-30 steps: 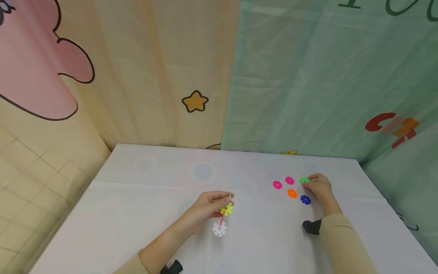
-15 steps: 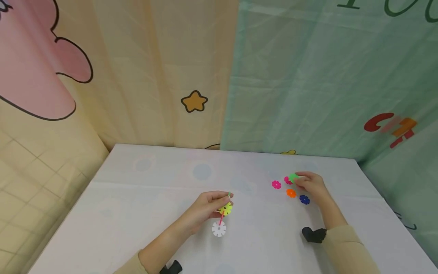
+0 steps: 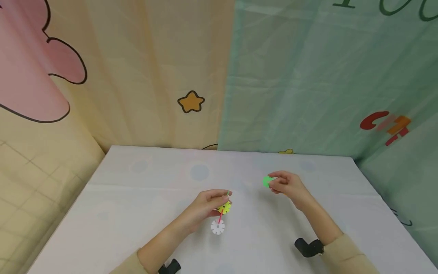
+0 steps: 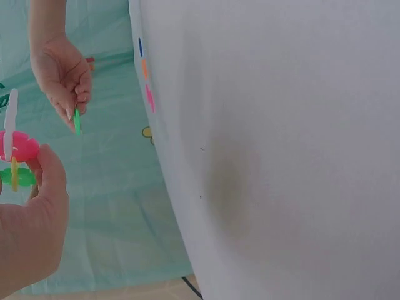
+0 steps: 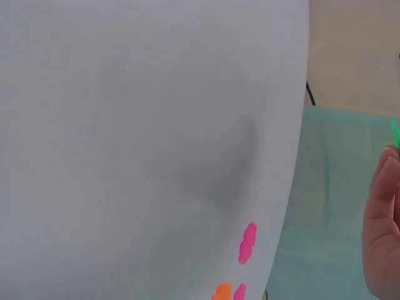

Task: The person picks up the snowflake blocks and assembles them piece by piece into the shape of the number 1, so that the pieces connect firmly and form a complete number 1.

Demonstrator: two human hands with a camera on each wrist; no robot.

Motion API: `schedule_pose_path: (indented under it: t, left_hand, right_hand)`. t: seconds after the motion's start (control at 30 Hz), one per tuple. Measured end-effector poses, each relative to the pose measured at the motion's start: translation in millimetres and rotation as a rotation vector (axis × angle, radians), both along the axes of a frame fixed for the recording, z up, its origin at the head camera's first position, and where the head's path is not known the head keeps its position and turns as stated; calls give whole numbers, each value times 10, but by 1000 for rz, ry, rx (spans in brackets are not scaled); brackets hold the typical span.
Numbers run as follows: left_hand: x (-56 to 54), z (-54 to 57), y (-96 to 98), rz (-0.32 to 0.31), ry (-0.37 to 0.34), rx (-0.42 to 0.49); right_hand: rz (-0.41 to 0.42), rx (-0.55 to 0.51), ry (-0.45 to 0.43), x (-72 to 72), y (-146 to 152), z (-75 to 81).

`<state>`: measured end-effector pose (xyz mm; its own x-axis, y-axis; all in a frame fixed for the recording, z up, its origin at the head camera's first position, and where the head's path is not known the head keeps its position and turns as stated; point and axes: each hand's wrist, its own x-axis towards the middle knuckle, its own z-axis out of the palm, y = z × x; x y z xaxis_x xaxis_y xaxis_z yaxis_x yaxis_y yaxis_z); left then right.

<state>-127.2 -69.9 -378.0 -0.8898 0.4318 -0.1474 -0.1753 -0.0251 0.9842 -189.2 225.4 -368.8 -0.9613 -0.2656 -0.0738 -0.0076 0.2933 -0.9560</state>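
Note:
My left hand (image 3: 207, 207) pinches a small chain of joined notched plastic discs over the table. A yellow disc (image 3: 224, 207) shows at the fingertips, and a white disc (image 3: 218, 227) hangs lowest, linked by a pink disc (image 4: 25, 146) seen nearly edge-on in the head view. At the chain's other end is a green disc (image 4: 25, 177), partly behind the fingers. Right of it, my right hand (image 3: 289, 188) holds a loose green disc (image 3: 267, 181) between thumb and fingers, raised above the table and apart from the chain.
Two pink discs (image 5: 247, 243), an orange disc (image 5: 222, 292) and a blue disc (image 4: 140, 47) lie on the white tabletop (image 3: 137, 213); the right hand hides them in the head view. Printed curtains (image 3: 291, 76) hang behind the table. Black wrist mounts (image 3: 309, 248) sit below the forearms.
The right hand has lifted the green disc off the table and carried it left, passing over the other loose discs. The left hand stays in place with the chain.

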Motion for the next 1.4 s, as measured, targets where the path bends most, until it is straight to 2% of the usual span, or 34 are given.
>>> schedule_pose_path:
  t: [0.43,0.67,1.4]
  left_hand:
    - [1,44,70,-14,-3,15]
    - [24,74,70,-11,5,19]
    - [35,70,112,-6,-4,43]
  right_hand:
    - [103,-28,-16,133,-493,182]
    - [138,-27,18,198,-725,245]
    - [194,-69,24,215,-890,240]
